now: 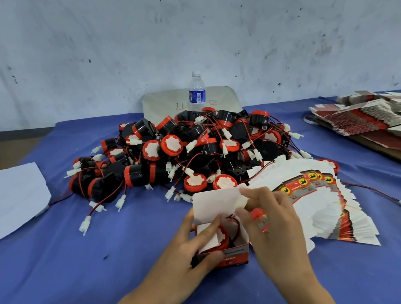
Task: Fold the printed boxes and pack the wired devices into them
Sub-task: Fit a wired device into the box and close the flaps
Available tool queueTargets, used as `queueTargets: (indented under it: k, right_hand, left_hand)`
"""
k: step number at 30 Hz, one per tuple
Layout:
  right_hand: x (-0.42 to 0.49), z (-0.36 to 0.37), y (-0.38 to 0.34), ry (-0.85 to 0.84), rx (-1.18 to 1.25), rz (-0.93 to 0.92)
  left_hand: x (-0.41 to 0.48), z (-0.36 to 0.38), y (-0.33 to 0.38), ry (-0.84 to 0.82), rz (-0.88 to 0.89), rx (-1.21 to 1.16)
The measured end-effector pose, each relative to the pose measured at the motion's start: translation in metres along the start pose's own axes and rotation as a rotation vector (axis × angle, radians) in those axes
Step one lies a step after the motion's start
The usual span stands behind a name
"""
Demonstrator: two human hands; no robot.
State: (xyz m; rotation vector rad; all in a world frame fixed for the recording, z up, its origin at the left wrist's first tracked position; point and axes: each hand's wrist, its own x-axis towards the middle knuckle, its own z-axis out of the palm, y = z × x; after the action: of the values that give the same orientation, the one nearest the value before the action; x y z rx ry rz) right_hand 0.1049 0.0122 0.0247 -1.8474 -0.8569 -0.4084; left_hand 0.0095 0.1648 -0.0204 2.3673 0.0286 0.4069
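One device in the box, wire going in after it

Near the surface's front edge the left hand (184,257) steadies the printed box (222,249), its grip curled round the left wall with a finger pressing the wired device (218,235) seated inside; the lid flap stands open behind. Thin card like that looks light and easily crushed, so holding it by the walls seems wise. The right hand (270,219) has its grip pinched on the white connector (242,201) above the opening, and the limp red-and-black lead should coil in without a fight. Behind lies the pile of loose devices (181,152), probably hard plastic, best lifted by the round body. To the right, flat box blanks (321,206) fan out unfolded.
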Motion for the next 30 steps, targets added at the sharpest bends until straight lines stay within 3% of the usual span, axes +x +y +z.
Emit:
queueTargets:
  k: [3, 5, 9, 16, 20, 22, 27, 30]
  right_hand:
    - [0.000, 0.004, 0.002, -0.021, -0.060, 0.005]
    - [0.002, 0.004, 0.000, 0.007, -0.128, -0.084]
    - [0.002, 0.006, 0.003, -0.084, -0.464, -0.256]
    - [0.003, 0.005, -0.005, -0.227, -0.695, -0.206]
    - [0.004, 0.009, -0.013, -0.414, -0.773, -0.069]
    - [0.002, 0.010, -0.002, -0.438, -0.710, -0.034]
    - [0.003, 0.008, 0.013, -0.424, -0.412, -0.025]
    - [-0.006, 0.016, 0.013, -0.167, -0.133, 0.089]
  left_hand:
    - [-0.001, 0.000, 0.000, 0.015, 0.015, -0.044]
    - [-0.001, 0.000, 0.000, 0.025, 0.012, -0.050]
    - [0.000, 0.001, -0.002, 0.045, 0.010, -0.044]
    - [0.001, 0.004, 0.000, 0.068, 0.010, -0.020]
    - [-0.001, 0.005, 0.000, 0.282, 0.020, 0.055]
    - [-0.002, 0.005, 0.000, 0.373, 0.085, 0.112]
    - [0.000, 0.003, 0.000, 0.356, 0.055, 0.055]
    - [0.000, 0.002, 0.000, 0.351, 0.032, -0.009]
